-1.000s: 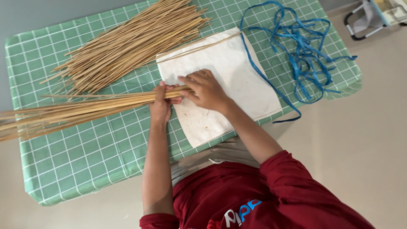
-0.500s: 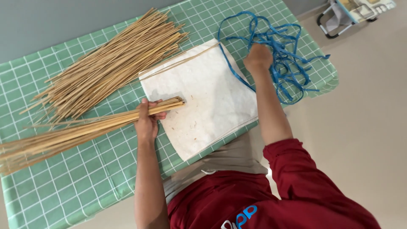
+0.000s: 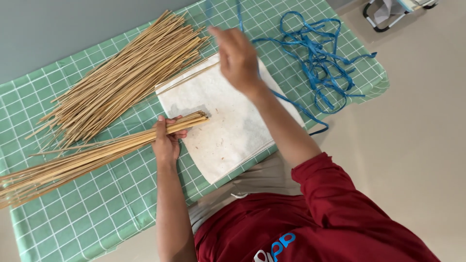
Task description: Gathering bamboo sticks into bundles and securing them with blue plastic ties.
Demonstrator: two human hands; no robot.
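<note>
My L hand (image 3: 166,139) fingers wrapped tight round stick bundle (image 3: 92,156) on white cloth (image 3: 228,131). R hand (image 3: 237,57) raised at 12, blurred, pinching blue string (image 3: 320,58).

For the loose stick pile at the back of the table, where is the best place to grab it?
Probably near the even, tight ends of the stick pile, by the white cloth, coming from above and wrapping across the sticks. The far ends fan out, so a grip there would likely miss some.

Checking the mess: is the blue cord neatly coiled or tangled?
Tangled. The blue cord lies in loose, crossing loops on the green checked tablecloth, one strand trailing over the edge.
</note>
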